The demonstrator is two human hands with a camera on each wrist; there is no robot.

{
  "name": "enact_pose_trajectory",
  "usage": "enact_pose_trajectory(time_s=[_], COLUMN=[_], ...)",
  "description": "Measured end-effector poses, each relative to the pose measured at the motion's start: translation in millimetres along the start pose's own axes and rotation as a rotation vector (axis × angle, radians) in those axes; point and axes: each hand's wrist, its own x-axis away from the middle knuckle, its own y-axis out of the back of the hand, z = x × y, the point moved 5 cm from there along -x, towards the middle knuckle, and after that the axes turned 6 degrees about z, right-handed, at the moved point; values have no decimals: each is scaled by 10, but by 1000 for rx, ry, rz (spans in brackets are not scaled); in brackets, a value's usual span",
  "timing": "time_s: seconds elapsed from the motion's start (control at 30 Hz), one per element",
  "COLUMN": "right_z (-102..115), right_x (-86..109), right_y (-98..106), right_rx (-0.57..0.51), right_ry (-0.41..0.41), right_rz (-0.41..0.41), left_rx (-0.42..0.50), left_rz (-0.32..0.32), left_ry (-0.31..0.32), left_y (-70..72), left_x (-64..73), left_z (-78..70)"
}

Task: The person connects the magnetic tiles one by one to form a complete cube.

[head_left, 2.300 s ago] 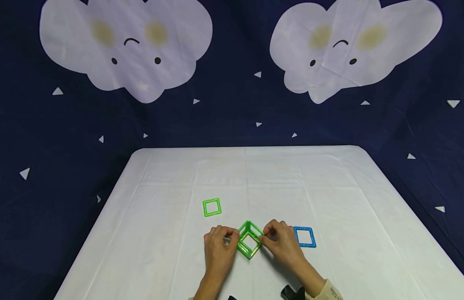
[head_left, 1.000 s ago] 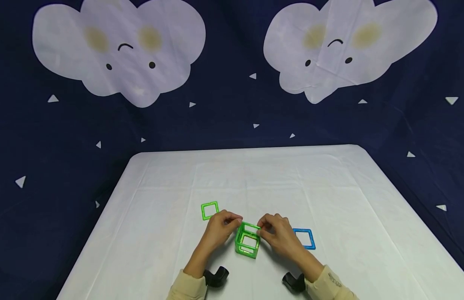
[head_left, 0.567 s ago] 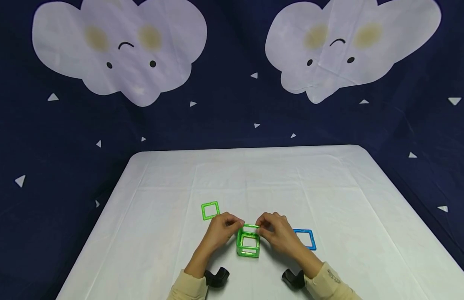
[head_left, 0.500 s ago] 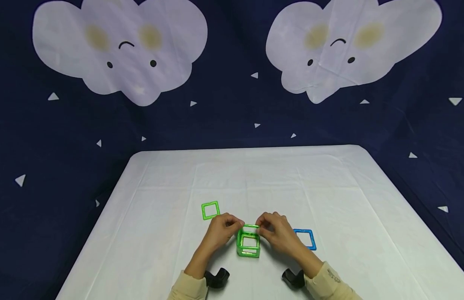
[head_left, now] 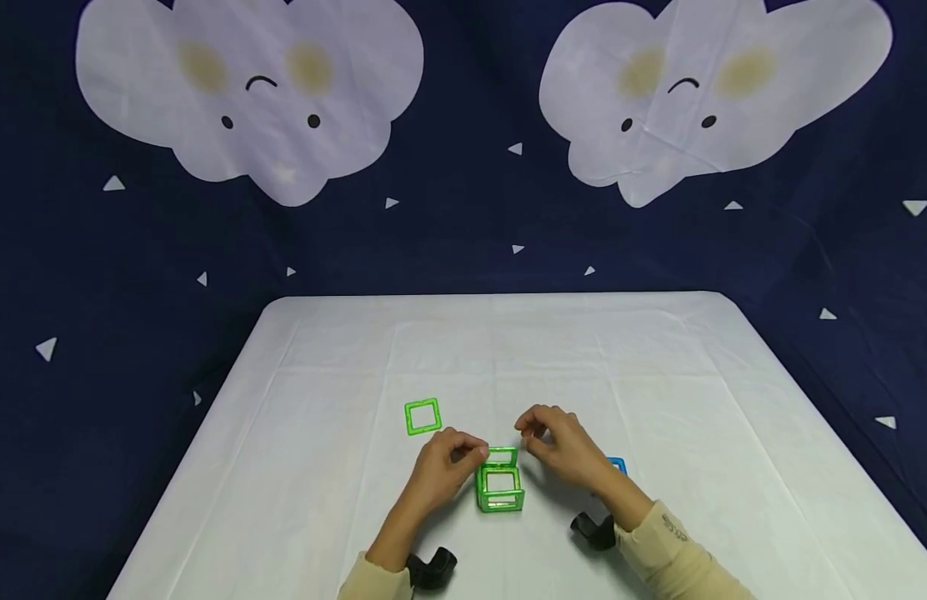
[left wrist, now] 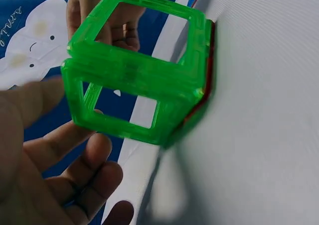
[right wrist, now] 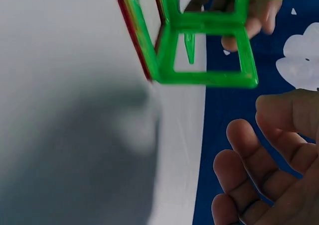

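Green square-framed magnetic tiles stand joined as a box-like shape on the white table. A red strip runs along the tile edge against the tabletop. My left hand pinches the upper left corner of this shape between thumb and index finger; the exact contact is blurred in the left wrist view. To the right and a little beyond, my right hand hovers apart from the tiles, fingers loosely bent with nothing between them. The right wrist view shows a gap between its fingertips and the green frame.
A loose green square tile lies flat beyond my left hand. Under my right wrist a blue square tile is mostly hidden. Black wrist-worn pieces hang by both sleeves. A dark blue cloth with clouds rises behind the white table.
The green shape has been turned so its front faces me squarely. My right hand has let go and moved up and away; my left hand stays at the corner.
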Motion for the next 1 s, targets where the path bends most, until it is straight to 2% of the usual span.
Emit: enact_pose_trajectory(time_s=[0.2,0.33,0.4,0.6,0.77,0.87,1.0], right_z=[-44,-68,-66,-31,50,104,149], right_x=[-318,-576,-697,-1028,-1221,-1300,-1395], right_y=[82,79,47,-144,-359,-482,-615], right_rx=[25,70,91,153,212,231,233], right_ry=[-44,-17,6,58,107,117,126], right_rz=[58,129,167,306,405,447,463], left_rx=[-18,-36,-58,-135,-151,-152,-154], left_rz=[92,161,171,133,108,108,101], left_ry=[-95,-115,-130,-189,-197,-188,-187], left_y=[18,4,-4,-4,-10,-16,-7], left_x=[147,220,241,263,280,295,310], left_z=[-5,9,13,1,-10,-12,-8])
